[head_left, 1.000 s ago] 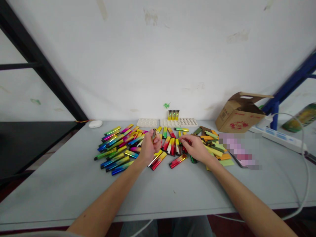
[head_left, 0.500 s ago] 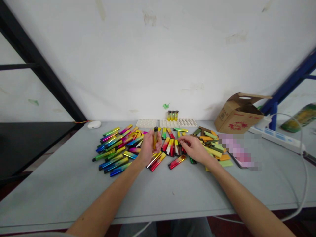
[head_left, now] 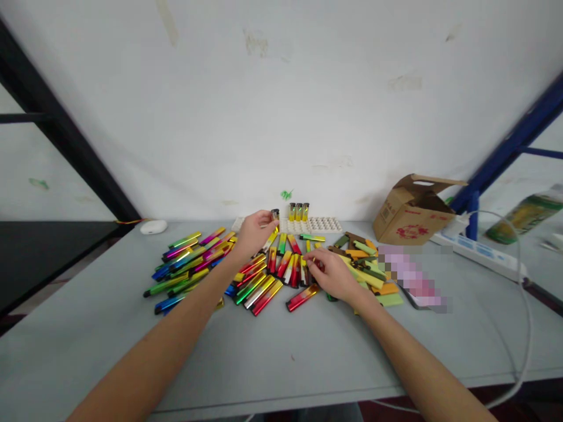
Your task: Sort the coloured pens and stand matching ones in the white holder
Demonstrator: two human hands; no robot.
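Observation:
My left hand [head_left: 258,231] is closed on a lighter [head_left: 275,214] held upright, dark top showing, close to the white perforated trays [head_left: 326,225] by the wall. Three yellow lighters [head_left: 299,212] stand upright in the tray beside it. My right hand [head_left: 329,271] is over the middle of the pile, its thumb and fingers pinched at the end of a yellow lighter [head_left: 303,274]; the fingers partly hide it. Red-and-yellow lighters [head_left: 284,265] lie in a row to its left. Closer to me, a single red lighter [head_left: 302,298] lies apart.
Many blue, green and pink lighters [head_left: 185,264] lie at left, partly behind my left forearm. Flat green, yellow and orange pieces [head_left: 369,275] are heaped at right. Beyond them are a blurred-out phone [head_left: 411,275], an open cardboard box [head_left: 407,217], a power strip [head_left: 479,252] and a white case [head_left: 153,227].
My left hand has moved away from me with the lighter, from above the pile to the tray. My right hand has kept nearly the same place among the lighters. The view has shifted slightly.

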